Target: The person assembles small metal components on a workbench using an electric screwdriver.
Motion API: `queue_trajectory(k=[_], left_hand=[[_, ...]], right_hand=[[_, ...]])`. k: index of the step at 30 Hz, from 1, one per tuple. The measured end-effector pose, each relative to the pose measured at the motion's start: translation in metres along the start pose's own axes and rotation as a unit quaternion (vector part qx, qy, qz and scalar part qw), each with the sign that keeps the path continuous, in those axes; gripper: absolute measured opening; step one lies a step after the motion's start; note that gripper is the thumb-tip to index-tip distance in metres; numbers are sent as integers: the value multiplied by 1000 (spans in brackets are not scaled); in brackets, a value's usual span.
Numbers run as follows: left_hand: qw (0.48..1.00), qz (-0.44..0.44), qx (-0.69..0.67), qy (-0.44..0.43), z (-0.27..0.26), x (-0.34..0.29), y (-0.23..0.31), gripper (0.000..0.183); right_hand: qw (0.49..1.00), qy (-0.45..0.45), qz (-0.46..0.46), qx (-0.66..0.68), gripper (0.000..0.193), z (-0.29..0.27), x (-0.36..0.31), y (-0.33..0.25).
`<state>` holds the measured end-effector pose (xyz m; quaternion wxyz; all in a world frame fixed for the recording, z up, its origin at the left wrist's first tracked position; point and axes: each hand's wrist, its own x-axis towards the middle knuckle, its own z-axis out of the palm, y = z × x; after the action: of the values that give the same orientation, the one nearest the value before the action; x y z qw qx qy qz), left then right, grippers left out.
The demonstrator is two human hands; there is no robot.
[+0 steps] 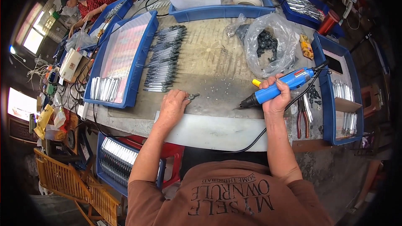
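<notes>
My right hand (276, 96) is wrapped round a blue electric screwdriver (287, 84), its black tip angled down to the left just above the table. My left hand (172, 108) rests by the table's near side, fingers closed on a small dark piece (192, 96) that pokes out to the right; most of it is hidden. Beyond that hand lie stacked rows of slim silver pieces with dark ends (165, 60). Several tiny bright bits (217, 88) are scattered between my hands. Past the screwdriver, a clear plastic bag (261, 65) holds small black parts (268, 45).
Blue trays stand left (136, 67), at the back (209, 13) and right (328, 121), some with silver pieces. Pliers (302, 119) lie near the right tray, by a yellow box (306, 47). A black cord (261, 134) hangs near my right forearm. Another person (94, 2) sits far left.
</notes>
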<state>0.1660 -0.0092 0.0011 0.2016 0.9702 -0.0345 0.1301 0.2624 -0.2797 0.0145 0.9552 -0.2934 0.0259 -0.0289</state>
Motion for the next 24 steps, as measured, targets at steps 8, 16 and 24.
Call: queue_trajectory(k=[8, 16, 24], left_hand=[[997, -63, -47, 17, 7, 11, 9, 14], [997, -46, -38, 41, 18, 13, 14, 15], [992, -114, -62, -2, 14, 18, 16, 16]], right_hand=[[1000, -5, 1, 5, 26, 2, -1, -1], [1000, -3, 1, 7, 26, 2, -2, -2], [1000, -2, -4, 4, 25, 2, -2, -2]])
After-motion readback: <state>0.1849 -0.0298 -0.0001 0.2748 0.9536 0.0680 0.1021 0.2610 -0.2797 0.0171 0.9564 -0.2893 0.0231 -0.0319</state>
